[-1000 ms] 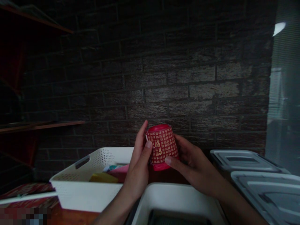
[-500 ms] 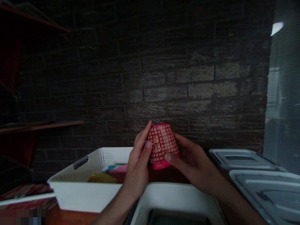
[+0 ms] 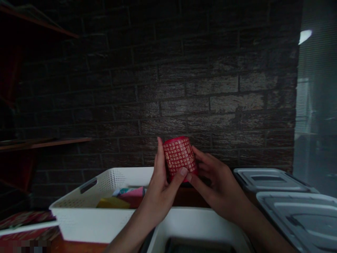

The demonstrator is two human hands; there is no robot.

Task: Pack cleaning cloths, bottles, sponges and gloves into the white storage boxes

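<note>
In the middle of the head view I hold a red pack of paper cups [image 3: 179,156], with rows of small gold characters and a shiny red wrap along its lower edge. It is slightly tilted and narrows toward the top. My left hand [image 3: 160,179] is flat along its left side, thumb pressed on the front near the bottom. My right hand [image 3: 213,182] grips the right side, its thumb at the lower front edge and the fingers partly hidden behind. Beneath the hands stands a white bin [image 3: 189,214] with something dark inside.
A white perforated basket [image 3: 86,223] on the left holds a yellow item [image 3: 113,202] and a pink item [image 3: 135,196]. Two grey-white lids [image 3: 271,174] lie at the right. A dark brick wall [image 3: 171,88] rises behind, with wooden shelves [image 3: 52,143] at left.
The paper cup pack has turned in my hands, so the large gold characters have left the front. My left thumb has slid down and right across it, near the right thumb.
</note>
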